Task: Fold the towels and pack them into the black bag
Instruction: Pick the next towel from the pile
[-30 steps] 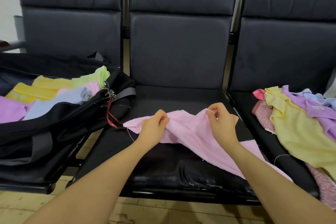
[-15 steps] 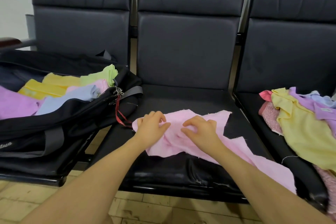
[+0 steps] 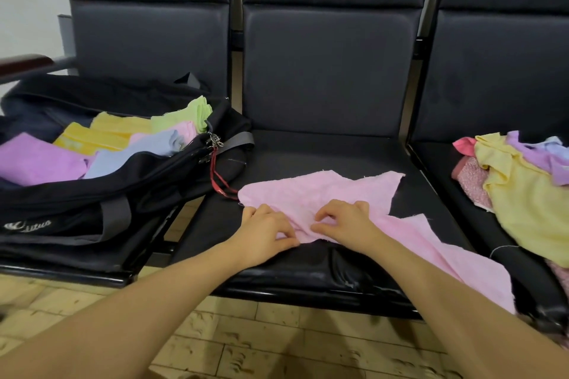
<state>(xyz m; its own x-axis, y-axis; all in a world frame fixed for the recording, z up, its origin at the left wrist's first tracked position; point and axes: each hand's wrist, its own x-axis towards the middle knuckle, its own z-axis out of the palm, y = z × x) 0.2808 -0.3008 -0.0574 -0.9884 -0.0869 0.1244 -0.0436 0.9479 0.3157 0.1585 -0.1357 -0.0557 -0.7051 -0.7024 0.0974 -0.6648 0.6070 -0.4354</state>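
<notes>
A pink towel [image 3: 311,194] lies spread on the middle black seat [image 3: 323,148], its right end trailing over the seat's front edge. My left hand [image 3: 264,232] and my right hand [image 3: 345,220] sit side by side on the towel's near edge, and both pinch the cloth with curled fingers. The open black bag [image 3: 101,194] rests on the left seat. Inside it lie several folded towels in purple, blue, yellow, green and pink.
A heap of unfolded towels [image 3: 523,194] in yellow, purple and pink lies on the right seat. A red cord [image 3: 220,178] hangs from the bag's zip pulls onto the middle seat. Pale tiled floor [image 3: 246,348] shows below the seats.
The towel, held up between both hands a second ago, now lies flat on the seat. Both hands have come down and toward me to its near edge.
</notes>
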